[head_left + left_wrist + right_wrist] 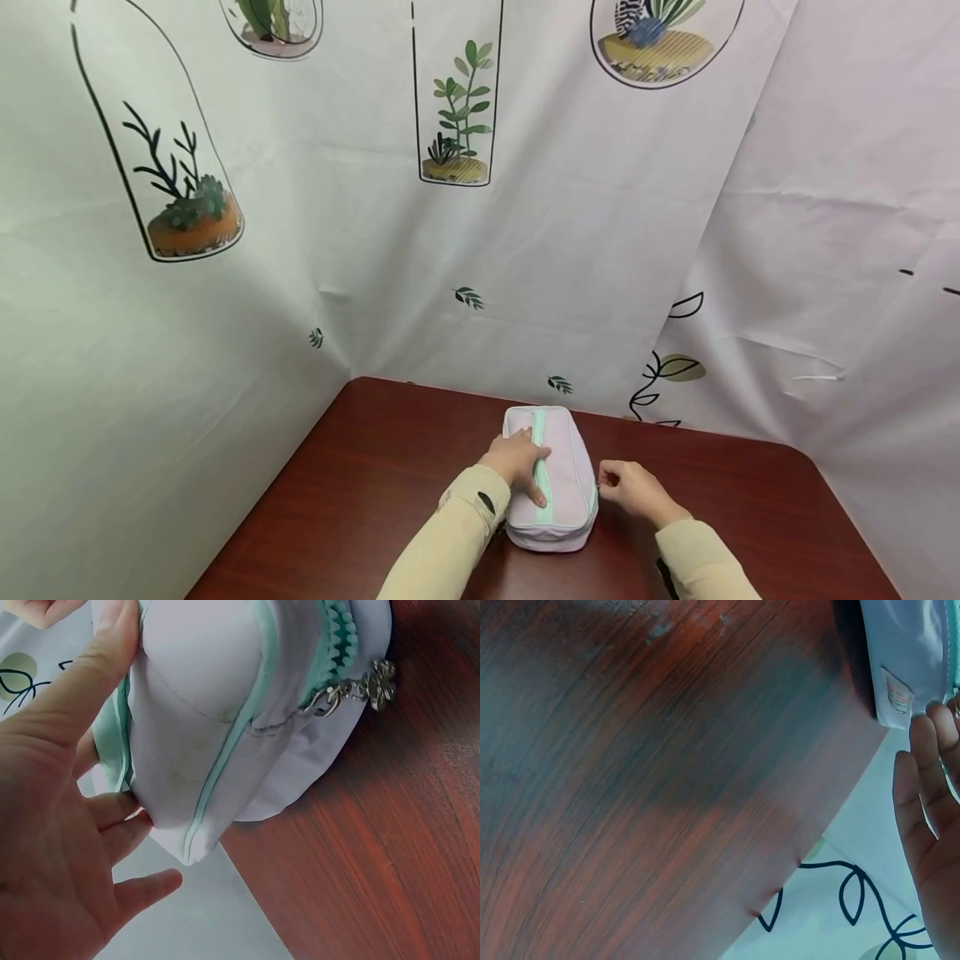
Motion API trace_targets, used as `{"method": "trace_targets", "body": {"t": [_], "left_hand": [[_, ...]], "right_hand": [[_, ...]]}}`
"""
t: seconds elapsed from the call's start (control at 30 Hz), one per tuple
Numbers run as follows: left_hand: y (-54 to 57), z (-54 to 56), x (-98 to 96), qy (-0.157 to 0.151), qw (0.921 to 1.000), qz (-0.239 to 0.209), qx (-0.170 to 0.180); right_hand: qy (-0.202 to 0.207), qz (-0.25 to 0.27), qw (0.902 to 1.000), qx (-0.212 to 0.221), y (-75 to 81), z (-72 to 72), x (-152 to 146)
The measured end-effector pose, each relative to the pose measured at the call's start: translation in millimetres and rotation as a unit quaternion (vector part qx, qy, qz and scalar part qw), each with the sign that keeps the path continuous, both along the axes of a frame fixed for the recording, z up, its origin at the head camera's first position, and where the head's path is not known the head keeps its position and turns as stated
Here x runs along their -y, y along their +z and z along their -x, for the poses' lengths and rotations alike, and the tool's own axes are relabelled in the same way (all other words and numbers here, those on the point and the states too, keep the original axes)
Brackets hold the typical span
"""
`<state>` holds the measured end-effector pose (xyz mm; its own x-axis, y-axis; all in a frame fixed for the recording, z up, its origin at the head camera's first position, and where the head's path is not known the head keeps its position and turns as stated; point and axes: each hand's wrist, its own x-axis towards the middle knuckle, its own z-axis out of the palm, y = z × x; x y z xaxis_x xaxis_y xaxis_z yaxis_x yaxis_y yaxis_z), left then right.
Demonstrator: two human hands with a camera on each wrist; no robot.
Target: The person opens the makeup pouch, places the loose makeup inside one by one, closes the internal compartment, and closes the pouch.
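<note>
A lavender zip pouch (pixel 564 467) with mint trim lies on the table. My left hand (pixel 517 462) rests across its top, thumb and fingers spread near the mint strip (pixel 539 425). The left wrist view shows those fingers along the pouch's edge, the little finger held apart. A flower-shaped metal charm (pixel 379 685) hangs from the mint zipper (pixel 339 641) at one end. At the pouch's right side, my right hand (pixel 633 492) pinches a small zipper pull with thumb and forefinger; the fingers mostly hide it. A small label (pixel 897 694) shows on the pouch's side.
The dark red-brown wooden table (pixel 360 483) has its far edge just beyond the pouch. Behind it hangs a white cloth backdrop (pixel 375 242) with printed plants, continuing down the left side.
</note>
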<state>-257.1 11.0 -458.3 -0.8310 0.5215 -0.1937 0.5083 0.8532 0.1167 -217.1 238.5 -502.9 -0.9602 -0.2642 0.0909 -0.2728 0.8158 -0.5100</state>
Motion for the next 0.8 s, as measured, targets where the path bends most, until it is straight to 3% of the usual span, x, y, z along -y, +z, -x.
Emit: {"method": "trace_targets", "body": {"t": [0.2,0.53,0.8], "left_hand": [[3.5,-2.0,-2.6,0.012,0.9996,0.016,-0.019],[0.0,-1.8,-6.6,0.037,0.9958,0.039,-0.075],[4.7,-5.3,-6.9,0.040,0.9970,0.018,-0.063]], "right_hand": [[0.011,0.008,0.9999,0.003,1.3,0.0,-2.4],[0.062,0.046,0.9970,0.012,1.2,-2.6,-13.1],[0.063,0.056,0.9964,0.010,-4.8,-4.8,-18.0]]}}
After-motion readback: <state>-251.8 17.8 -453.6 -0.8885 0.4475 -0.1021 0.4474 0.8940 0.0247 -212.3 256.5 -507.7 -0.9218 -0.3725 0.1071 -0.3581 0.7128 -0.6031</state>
